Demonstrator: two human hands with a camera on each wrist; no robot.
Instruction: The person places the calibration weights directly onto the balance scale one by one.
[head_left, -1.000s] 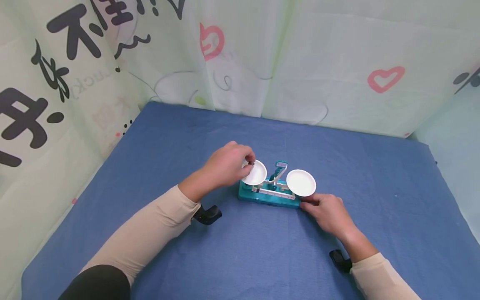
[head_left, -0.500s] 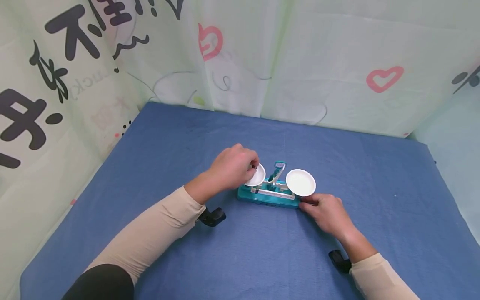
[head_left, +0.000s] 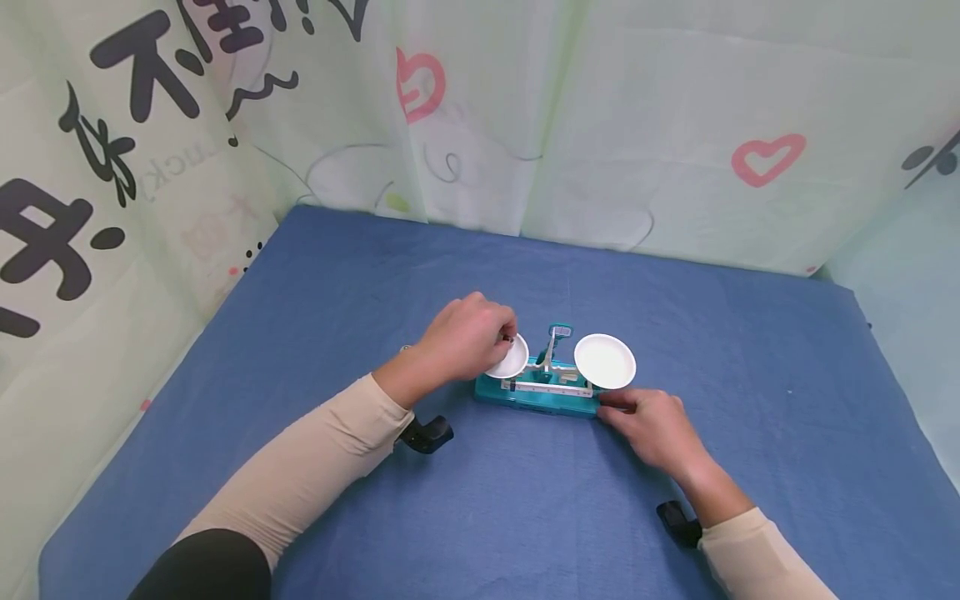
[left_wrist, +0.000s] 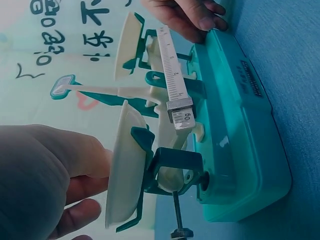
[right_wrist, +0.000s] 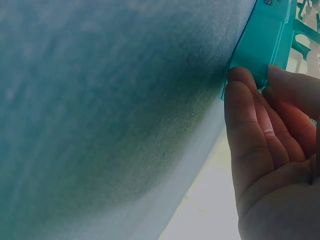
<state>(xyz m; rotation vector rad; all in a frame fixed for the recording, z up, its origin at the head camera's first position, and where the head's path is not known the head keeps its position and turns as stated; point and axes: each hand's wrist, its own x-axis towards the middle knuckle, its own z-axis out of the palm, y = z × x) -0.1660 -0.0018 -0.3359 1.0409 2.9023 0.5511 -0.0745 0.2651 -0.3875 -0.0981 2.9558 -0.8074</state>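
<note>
A balance scale with a teal base stands on the blue cloth. My left hand is over its white left pan, pinching a small dark piece whose kind is too small to tell. In the left wrist view the fingers reach behind the pan, which hides their tips. A ruled white beam with a grey slider runs along the scale. My right hand holds the right end of the base between thumb and fingers. The right pan has nothing on it.
Blue cloth covers the table around the scale. Pale printed curtains hang along the back and left. A small shiny thing shows partly behind my left wrist.
My left hand has lowered slightly and shifted a little right. The left pan has sunk and the right pan has risen. My right hand stays at the base.
</note>
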